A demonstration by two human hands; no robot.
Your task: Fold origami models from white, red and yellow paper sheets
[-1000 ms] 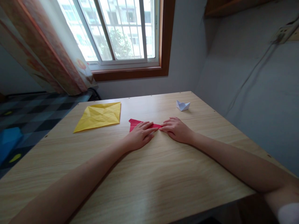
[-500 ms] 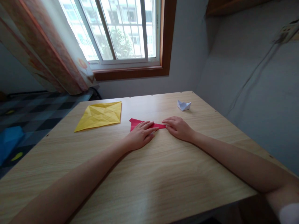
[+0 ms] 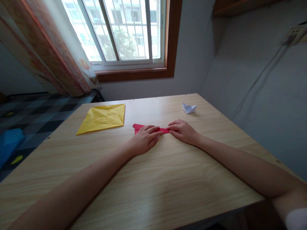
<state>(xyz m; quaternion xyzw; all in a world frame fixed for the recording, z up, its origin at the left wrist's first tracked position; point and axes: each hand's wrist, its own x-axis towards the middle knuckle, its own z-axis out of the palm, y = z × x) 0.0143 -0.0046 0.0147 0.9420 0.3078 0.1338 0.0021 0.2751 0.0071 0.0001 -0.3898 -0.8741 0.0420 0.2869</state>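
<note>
A piece of red folded paper (image 3: 137,128) lies on the wooden table, its wider end at the left and a narrow strip running right. Across its middle rests my left hand (image 3: 144,140), fingers stretched out and flat, pressing the paper down and hiding part of it. At the narrow right end is my right hand (image 3: 182,132), with thumb and fingertips closed together on the paper's tip. The exact folds beneath the hands are hidden.
A creased yellow paper sheet (image 3: 105,118) lies at the table's back left. Near the back right stands a small white paper boat (image 3: 189,108). Beyond the table (image 3: 153,185) are a window and a curtain (image 3: 59,48); blue paper (image 3: 11,143) lies on checked cloth at left.
The red paper's left part looks slightly lower and flatter under my left hand. Both hands keep nearly the same places; yellow sheet and white boat have not moved.
</note>
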